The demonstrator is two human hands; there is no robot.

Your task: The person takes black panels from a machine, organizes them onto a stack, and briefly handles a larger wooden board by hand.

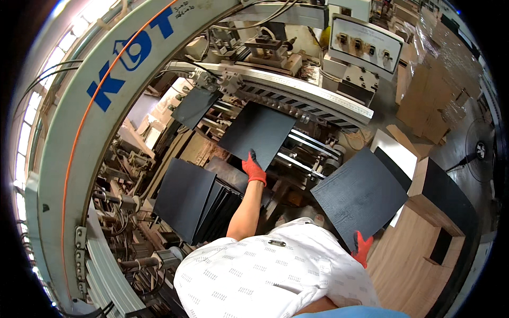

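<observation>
Fingers of the left hand [254,168], in an orange-red glove, are clenched on the near edge of a flat, square, matt black panel [258,133], grasping it at about the middle of that edge. This panel lies tilted on the feed bed of the machine, its far corner just beside the long white curved rail [297,87] that crosses the upper middle of the view. Its right-hand edge rests over pale metal rollers [307,143]. The person's bare left forearm runs up from a white patterned shirt [265,270] to that glove.

Right hand [362,248], gloved in the same orange-red, grasps the lower corner of a second black square panel with a woodgrain texture [360,193]. That panel is held tilted off the machine, near the person's right side and above a brown wooden stack [403,254]. How the right fingers wrap the underside cannot be told.

A third dark grey panel [195,106] sits further along the bed toward the upper left, beneath the white arched machine frame with blue lettering [106,79]. Below the left forearm, a leaning stack of black panels [193,204] stands on edge at the machine's near side. A pale control box with four switches [365,45] is mounted at the upper right, well apart from both hands.
</observation>
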